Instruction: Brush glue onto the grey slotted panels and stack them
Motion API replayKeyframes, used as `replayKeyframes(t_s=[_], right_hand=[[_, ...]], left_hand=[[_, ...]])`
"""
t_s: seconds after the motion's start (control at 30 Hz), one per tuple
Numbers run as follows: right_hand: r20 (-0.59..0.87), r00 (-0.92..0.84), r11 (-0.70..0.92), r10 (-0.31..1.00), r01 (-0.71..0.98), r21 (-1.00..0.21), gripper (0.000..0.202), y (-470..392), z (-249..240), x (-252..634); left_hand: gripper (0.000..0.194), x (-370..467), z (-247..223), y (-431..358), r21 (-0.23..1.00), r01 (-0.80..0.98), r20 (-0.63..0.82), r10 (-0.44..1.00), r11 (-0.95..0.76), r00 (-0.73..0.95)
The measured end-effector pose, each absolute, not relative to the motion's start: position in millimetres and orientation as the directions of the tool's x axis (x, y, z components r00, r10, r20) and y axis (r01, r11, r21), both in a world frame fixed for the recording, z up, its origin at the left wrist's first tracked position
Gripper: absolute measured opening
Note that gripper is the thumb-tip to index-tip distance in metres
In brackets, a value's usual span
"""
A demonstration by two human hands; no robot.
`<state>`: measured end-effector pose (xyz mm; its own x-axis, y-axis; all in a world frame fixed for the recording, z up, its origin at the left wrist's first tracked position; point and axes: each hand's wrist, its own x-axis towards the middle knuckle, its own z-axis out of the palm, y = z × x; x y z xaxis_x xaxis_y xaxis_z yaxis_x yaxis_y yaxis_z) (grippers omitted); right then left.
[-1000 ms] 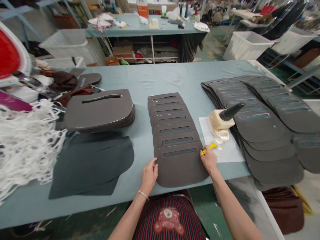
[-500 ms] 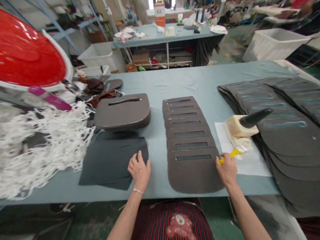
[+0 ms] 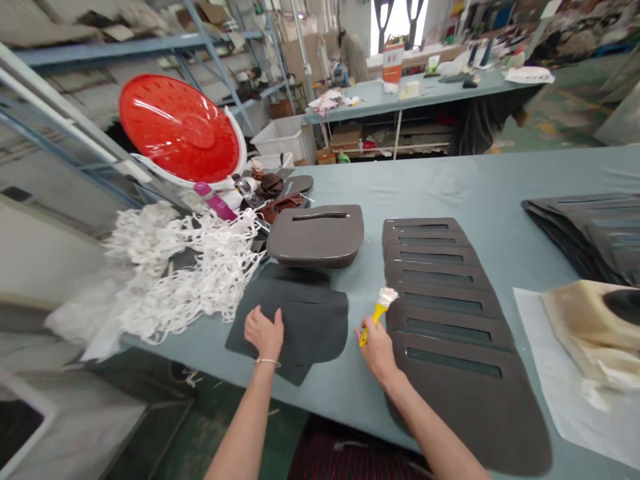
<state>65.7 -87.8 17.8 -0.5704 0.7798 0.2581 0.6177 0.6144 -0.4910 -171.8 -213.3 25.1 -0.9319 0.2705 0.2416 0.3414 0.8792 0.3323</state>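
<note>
My right hand grips the yellow handle of a paintbrush. White paste coats its bristles, which point up beside the left edge of an overlapping row of dark grey slotted panels. My left hand is on the loose dark sheets, fingers bent and thumb apart, with nothing seen in its grasp. Behind those sheets sits a neat stack of grey slotted panels. At the right, a cream-coloured block with a black handle rests on white paper, partly cut off by the frame edge.
Tangled white straps cover the table's left end, below a tilted red basin. Further slotted panels are piled at the right. A second table and blue shelving stand behind.
The brush has been lifted from the cream-coloured block and carried left across the panel row. My left hand has shifted left over the dark sheets. The view has turned left.
</note>
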Motion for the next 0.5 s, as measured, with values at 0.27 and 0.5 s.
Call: replayKeyframes(t_s=[0.27,0.5], right_hand=[[0.085,-0.555,0.548,0.827,0.765,-0.338,0.015,-89,2,-31],[0.066,-0.523,0.455,0.850,0.663,-0.594,0.036,-96,13,29]], left_hand=[[0.057,-243,21,-231,0.299,0.357,-0.034,0.383,0.885,-0.923],[0.058,-199,25,-224,0.421,0.457,-0.175,0.564,0.783,-0.807]])
